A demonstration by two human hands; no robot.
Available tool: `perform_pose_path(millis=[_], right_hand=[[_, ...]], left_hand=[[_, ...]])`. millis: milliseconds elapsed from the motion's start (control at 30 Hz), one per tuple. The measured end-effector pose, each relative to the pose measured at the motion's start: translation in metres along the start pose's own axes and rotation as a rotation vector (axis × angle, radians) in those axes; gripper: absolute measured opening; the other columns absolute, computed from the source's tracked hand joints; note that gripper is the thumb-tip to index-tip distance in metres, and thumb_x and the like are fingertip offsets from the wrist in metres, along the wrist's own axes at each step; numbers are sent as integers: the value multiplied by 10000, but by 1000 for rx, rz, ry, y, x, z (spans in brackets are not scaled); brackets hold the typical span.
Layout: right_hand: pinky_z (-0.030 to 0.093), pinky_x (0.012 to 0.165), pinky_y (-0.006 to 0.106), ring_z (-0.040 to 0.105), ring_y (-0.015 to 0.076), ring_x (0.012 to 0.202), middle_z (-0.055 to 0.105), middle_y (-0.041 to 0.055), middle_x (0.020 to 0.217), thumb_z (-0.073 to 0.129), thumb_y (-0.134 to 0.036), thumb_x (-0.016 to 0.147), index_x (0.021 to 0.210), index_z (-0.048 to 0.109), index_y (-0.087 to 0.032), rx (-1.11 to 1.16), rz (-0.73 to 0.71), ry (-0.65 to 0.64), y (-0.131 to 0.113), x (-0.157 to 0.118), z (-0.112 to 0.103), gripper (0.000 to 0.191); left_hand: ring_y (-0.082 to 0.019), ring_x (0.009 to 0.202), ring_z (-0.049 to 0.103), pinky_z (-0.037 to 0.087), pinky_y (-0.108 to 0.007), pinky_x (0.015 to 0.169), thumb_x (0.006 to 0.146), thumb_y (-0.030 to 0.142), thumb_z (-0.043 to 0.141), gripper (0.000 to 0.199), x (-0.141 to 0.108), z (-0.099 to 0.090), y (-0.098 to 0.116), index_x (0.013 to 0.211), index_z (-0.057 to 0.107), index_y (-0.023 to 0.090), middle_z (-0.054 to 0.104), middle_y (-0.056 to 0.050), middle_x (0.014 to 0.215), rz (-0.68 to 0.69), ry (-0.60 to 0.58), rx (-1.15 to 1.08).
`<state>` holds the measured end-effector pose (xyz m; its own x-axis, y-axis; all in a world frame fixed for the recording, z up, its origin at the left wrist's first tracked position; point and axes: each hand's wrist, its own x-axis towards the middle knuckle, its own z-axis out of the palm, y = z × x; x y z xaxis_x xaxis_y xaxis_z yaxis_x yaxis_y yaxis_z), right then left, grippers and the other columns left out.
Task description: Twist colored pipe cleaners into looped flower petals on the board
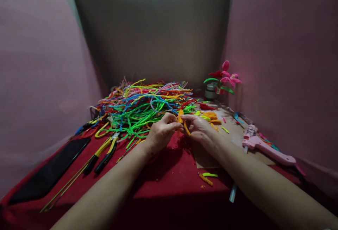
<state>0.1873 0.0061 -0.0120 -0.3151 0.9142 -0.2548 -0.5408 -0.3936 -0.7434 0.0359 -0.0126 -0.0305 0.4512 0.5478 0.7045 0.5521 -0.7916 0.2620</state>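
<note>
Between my two hands, over the red cloth, is an orange pipe cleaner bent into a narrow loop, with a loose end hanging down to the right. My left hand pinches it from the left, thumb and fingertips together. From the right, my right hand has its fingers closed on the same piece. Some fingertips are hidden behind the work. Just beyond my hands lies a large heap of colourful pipe cleaners. Several orange folded pieces rest by my right hand, with yellow-green ones among them.
Pliers with yellow and black handles and a dark flat slab lie left. A pink glue gun sits right on a cardboard sheet. Pink pipe-cleaner flowers stand behind. Thin stems reach the front edge.
</note>
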Motion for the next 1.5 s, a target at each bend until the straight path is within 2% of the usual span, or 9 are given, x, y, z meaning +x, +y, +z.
perform_pose_path(millis=[133,300,400,533,600,767,900,1233,1500], right_hand=[[367,396,198,445,73,382,536,-5,477,503,-72,699,584,513,-135,-24,17,8,-1,0,0,131],[375,398,194,480,80,406,551,0,474,508,-68,666,579,552,-120,-65,-29,4,5,3,-2,110],[357,377,191,467,77,387,536,-7,444,533,-71,621,532,550,-117,-104,-73,-1,8,4,-1,102],[314,344,193,417,67,343,508,-20,405,573,-90,576,505,562,-111,-152,-132,-20,10,0,1,74],[312,338,208,405,73,329,503,-18,394,586,-117,565,488,560,-116,-200,-170,-37,9,-2,1,81],[271,324,223,366,76,307,446,-35,349,603,-153,541,439,523,-148,-288,-264,-75,11,-4,0,130],[257,336,225,363,74,319,451,-34,358,630,-182,534,459,542,-144,-354,-304,-72,13,-1,-3,122],[220,378,217,316,53,357,413,-59,377,589,-187,540,508,546,-132,-499,-357,17,16,-5,0,76],[223,406,221,315,58,408,411,-57,418,537,-190,582,509,558,-128,-749,-456,42,17,-2,-4,98]], left_hand=[[-127,791,523,416,-219,671,806,193,504,241,0,-8,4,924,681,305,544,-44,936,28,-61,27],[-145,926,569,438,-236,785,820,227,501,213,6,-17,12,935,678,260,597,-63,1041,18,-139,-76],[-135,840,588,448,-231,752,800,226,540,156,9,-16,16,856,686,216,633,-55,926,-23,-108,-199],[-111,691,568,451,-209,629,758,222,596,91,12,-18,21,803,655,170,614,-20,766,-216,22,-399],[-105,667,549,438,-198,591,756,217,595,76,14,-22,23,776,638,158,598,-14,751,-264,26,-421],[-109,708,518,409,-216,640,821,210,497,161,16,-32,23,798,649,162,556,-32,785,-134,-96,-79],[-113,716,517,395,-218,643,839,202,456,185,12,-29,19,840,638,169,558,-37,803,-47,-178,177],[-120,671,515,391,-225,616,830,172,434,177,11,-21,24,760,596,157,550,-36,763,-67,-238,397],[-117,628,508,384,-233,574,841,192,395,214,11,-19,30,742,581,155,552,-38,763,-101,-298,534]])
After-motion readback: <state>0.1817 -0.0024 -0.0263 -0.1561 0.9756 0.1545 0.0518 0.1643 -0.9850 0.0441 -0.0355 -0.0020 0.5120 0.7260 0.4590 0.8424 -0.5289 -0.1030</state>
